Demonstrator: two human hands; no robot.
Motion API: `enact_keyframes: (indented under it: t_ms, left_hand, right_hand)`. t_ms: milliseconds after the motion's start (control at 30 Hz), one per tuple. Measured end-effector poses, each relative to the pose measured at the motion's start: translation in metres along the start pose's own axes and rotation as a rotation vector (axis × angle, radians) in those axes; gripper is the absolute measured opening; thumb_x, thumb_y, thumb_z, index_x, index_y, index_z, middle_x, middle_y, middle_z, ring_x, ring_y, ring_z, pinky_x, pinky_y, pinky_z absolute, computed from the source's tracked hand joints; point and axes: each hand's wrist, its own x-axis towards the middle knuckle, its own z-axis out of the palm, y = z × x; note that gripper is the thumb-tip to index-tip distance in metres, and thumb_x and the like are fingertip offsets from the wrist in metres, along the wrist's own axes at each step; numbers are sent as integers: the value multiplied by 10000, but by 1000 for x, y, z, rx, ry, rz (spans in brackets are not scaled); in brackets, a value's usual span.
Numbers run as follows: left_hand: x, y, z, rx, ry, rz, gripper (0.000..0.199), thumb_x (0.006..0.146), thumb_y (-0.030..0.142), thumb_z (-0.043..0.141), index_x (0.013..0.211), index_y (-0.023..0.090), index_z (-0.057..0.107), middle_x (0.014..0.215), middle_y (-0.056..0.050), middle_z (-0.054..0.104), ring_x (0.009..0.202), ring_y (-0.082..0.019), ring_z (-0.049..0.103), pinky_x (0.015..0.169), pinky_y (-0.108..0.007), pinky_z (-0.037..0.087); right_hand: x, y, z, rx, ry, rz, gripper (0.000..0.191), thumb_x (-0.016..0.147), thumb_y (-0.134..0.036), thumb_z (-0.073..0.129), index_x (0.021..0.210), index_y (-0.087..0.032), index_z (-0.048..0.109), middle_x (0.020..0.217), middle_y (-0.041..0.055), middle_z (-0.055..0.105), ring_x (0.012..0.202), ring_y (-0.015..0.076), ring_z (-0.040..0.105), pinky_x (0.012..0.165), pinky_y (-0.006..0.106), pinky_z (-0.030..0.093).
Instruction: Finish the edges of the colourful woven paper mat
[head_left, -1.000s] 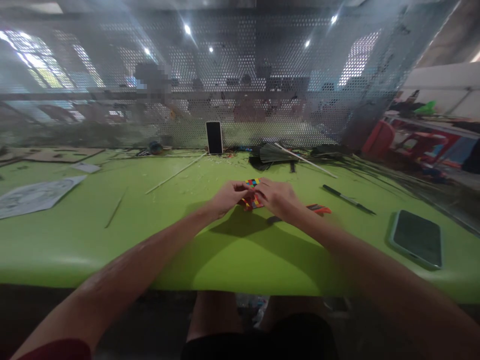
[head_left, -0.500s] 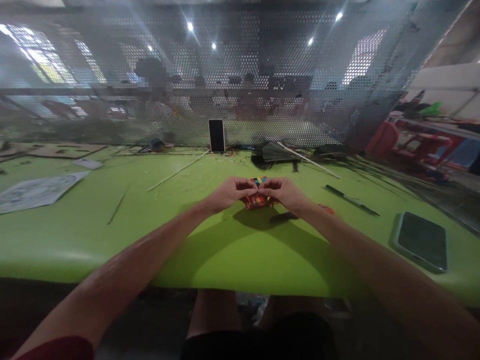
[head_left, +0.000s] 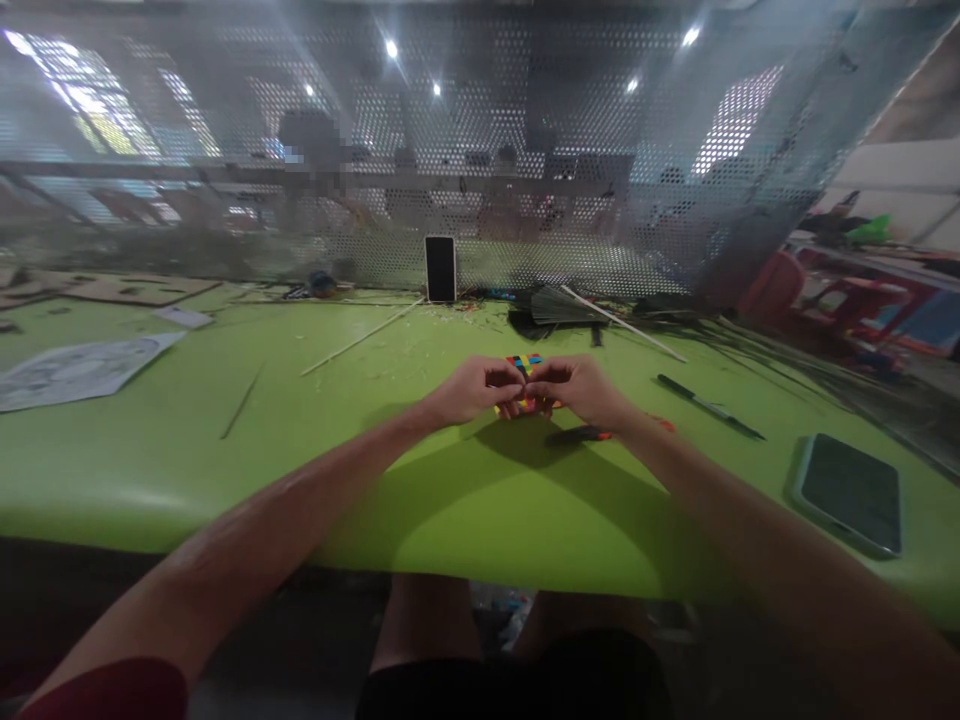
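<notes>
both hands' fingers (head_left: pixel 516 388) pinch at a multicoloured checkered piece (head_left: pixel 527 362) above the green tabletop (head_left: pixel 480 520). a perforated screen (head_left: pixel 480 110) stands behind; bright lights (head_left: pixel 391 48) show through.

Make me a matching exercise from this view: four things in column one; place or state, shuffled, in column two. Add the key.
Column one
1. Multicoloured piece
2. Dark pen-like tool
3. Sheet with a drawing
4. Pale-rimmed, dark-faced device

Column two
A. Lies flat toward the left side of the green table
B. Stands upright near the perforated screen
C. At the fingers of the left hand and right hand
D. Lies between the right hand and the flat phone

Pairs: 1-C, 2-D, 3-A, 4-B
</notes>
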Motion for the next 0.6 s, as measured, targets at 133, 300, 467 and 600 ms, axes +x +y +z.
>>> enact_keyframes:
  t_ms: [133,300,467,600]
  left_hand:
    - [2,-4,4,-7,85,5,221,775,306,772,826,120,665,638,-32,696,562,-142,653,594,-267,537]
    - [4,-2,10,-53,150,-24,100,816,199,726,830,111,681,709,-51,732,627,-149,684,701,-298,561]
    - [2,5,11,-193,175,-90,76,852,99,647,888,96,713,790,-74,755,686,-150,708,789,-326,569]
    - [-1,10,10,-400,115,-115,156,866,89,603,954,77,732,931,-127,763,820,-186,727,882,-373,563]
  right_hand:
    - [1,1,4,-19,60,-28,381,654,-493,833,785,-167,687,634,13,676,557,149,629,563,296,537]
    - [1,1,2,-119,91,-89,309,747,-467,760,809,-174,683,639,13,656,560,146,597,562,303,512]
    - [2,0,-1,-445,182,-286,180,857,-356,650,826,-185,694,764,35,684,695,165,598,649,307,473]
    - [2,-1,1,-657,261,-439,162,918,-298,554,868,-189,664,818,57,661,765,193,593,699,320,459]
